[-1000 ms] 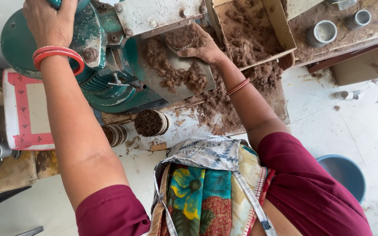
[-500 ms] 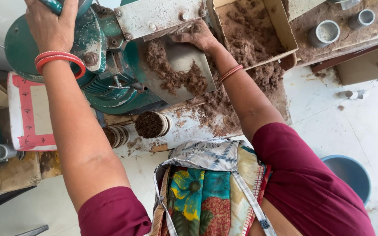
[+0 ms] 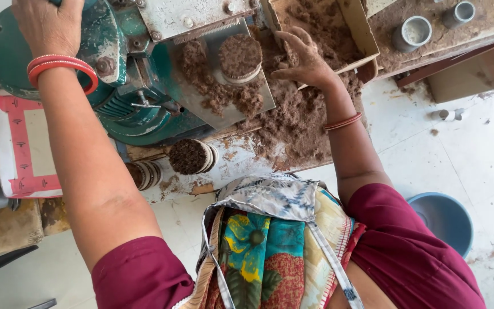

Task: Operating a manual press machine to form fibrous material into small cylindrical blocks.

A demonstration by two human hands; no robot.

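My left hand (image 3: 47, 22) grips the top of a green press machine (image 3: 107, 68), at its handle, which is mostly out of frame. My right hand (image 3: 304, 57) rests with spread fingers on loose brown powder (image 3: 293, 120) beside the machine's metal plate (image 3: 224, 103). A round mould filled with brown powder (image 3: 240, 57) sits on that plate, just left of my right hand. Red bangles circle my left wrist, thin ones my right.
A wooden box of brown powder (image 3: 327, 23) lies beyond my right hand. Filled cylinders (image 3: 190, 155) lie below the machine. Empty metal cups (image 3: 413, 33) stand at top right. A blue bucket (image 3: 444, 220) is on the floor at right. A white and red canister (image 3: 21, 146) sits at left.
My right hand has come off the plate and moved right onto the loose powder, uncovering the filled round mould. My left hand stays on the machine's top.
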